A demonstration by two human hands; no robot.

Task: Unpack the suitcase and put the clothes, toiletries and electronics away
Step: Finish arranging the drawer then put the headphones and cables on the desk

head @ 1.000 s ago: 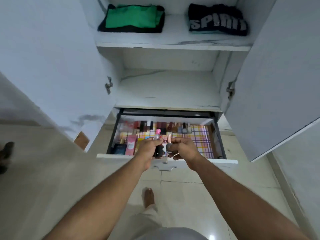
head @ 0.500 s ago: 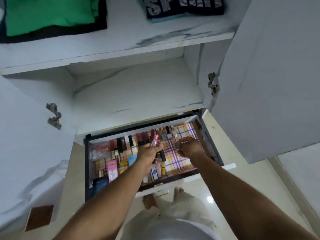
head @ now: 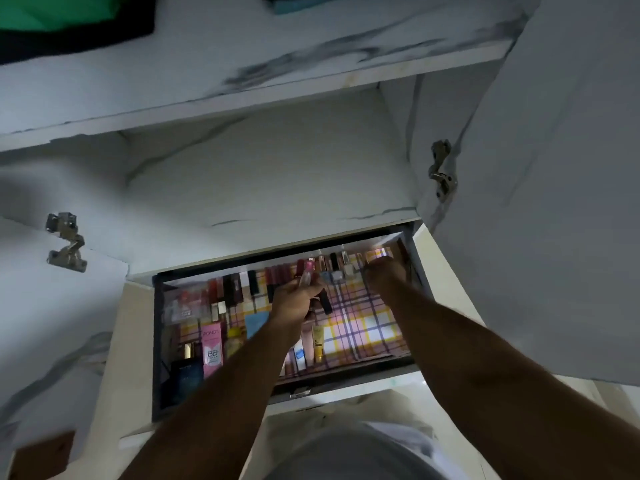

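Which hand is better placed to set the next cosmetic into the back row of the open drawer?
Probably the right hand: it is already at the back right of the plaid-lined drawer, beside the row of upright small bottles. The left hand sits mid-drawer, gripping a pink-capped clear tube and dark sticks.

Wardrobe: right door [head: 561,202] open; two metal hinges [head: 65,242], left and right; tiled floor [head: 104,393] below.
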